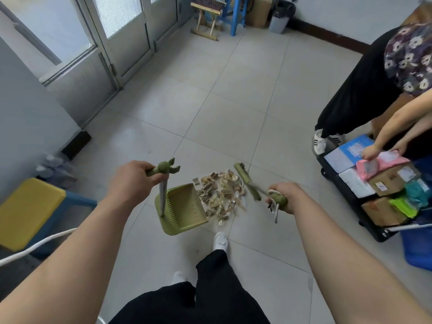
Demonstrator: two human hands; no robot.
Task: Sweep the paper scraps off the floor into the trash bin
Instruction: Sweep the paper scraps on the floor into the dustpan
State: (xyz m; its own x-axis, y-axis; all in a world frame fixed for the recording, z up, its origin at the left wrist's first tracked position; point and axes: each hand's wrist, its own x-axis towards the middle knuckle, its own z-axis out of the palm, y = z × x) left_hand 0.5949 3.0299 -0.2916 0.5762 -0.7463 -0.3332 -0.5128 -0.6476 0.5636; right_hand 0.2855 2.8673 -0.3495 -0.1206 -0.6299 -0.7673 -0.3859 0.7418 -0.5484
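A pile of paper scraps (221,195) lies on the tiled floor just ahead of my feet. A green dustpan (184,210) stands on the floor to the left of the pile, its mouth against the scraps. My left hand (132,181) grips the top of its upright handle (163,169). My right hand (286,198) grips the green handle end of a broom, and the broom head (246,181) rests on the floor at the right side of the pile. A grey trash bin (280,16) with a black liner stands by the far wall.
Another person (364,90) bends over a black cart of boxes (364,188) at the right. A blue tub (418,249) sits beside it. A yellow-topped stool (28,211) stands at the left, a folding stool (207,17) and a blue stool (235,12) near the far wall.
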